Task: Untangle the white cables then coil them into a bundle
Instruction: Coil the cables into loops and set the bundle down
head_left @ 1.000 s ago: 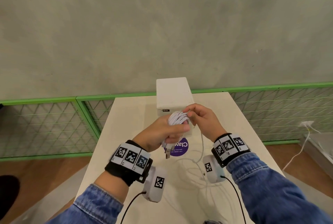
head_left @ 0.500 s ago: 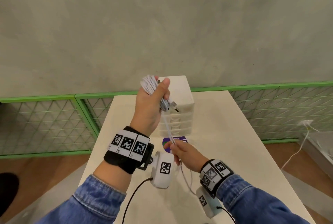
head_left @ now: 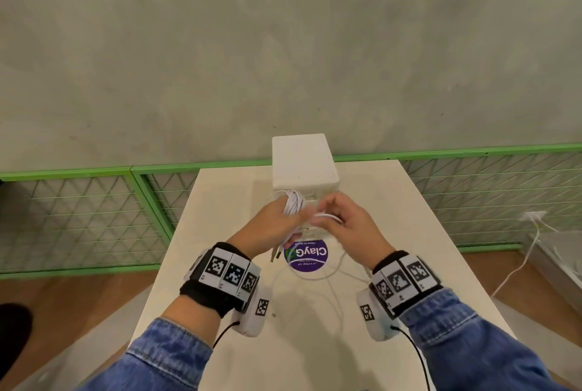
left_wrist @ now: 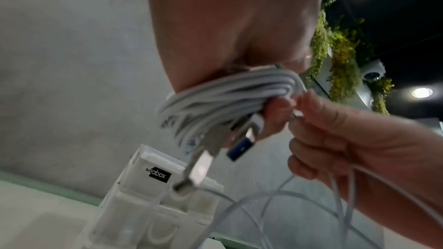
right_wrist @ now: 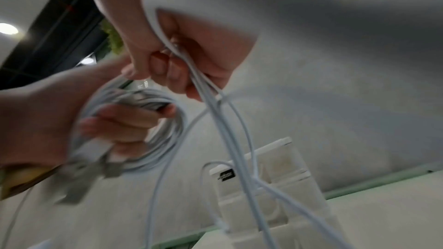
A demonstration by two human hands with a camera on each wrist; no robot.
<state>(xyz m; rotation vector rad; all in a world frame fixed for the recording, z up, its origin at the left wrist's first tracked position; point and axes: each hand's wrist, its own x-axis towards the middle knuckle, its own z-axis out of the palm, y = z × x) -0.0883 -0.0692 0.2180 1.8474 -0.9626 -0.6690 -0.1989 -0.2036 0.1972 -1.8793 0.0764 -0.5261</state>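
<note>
A coil of white cables (head_left: pixel 293 205) sits wound around the fingers of a person's left hand (head_left: pixel 273 228), held above a pale table (head_left: pixel 220 264) — two metal plugs (left_wrist: pixel 217 150) dangle from the loops toward the tabletop. The left hand's fingers curl through the coil, gripping it. Just beside it, the right hand (head_left: pixel 349 227) pinches several loose strands (right_wrist: pixel 210 90) between thumb and curled fingers; those strands trail down from the fist and spread in slack curves across the table. The two hands almost touch, fingertips meeting at the edge of the coil. Directly behind them stands a small white drawer box (head_left: pixel 304 160) carrying a black label, and a round purple sticker (head_left: pixel 307 258) lies on the table below the hands. Both wrists wear bands with black-and-white square markers — denim sleeves (head_left: pixel 472 343) cover the forearms.
</note>
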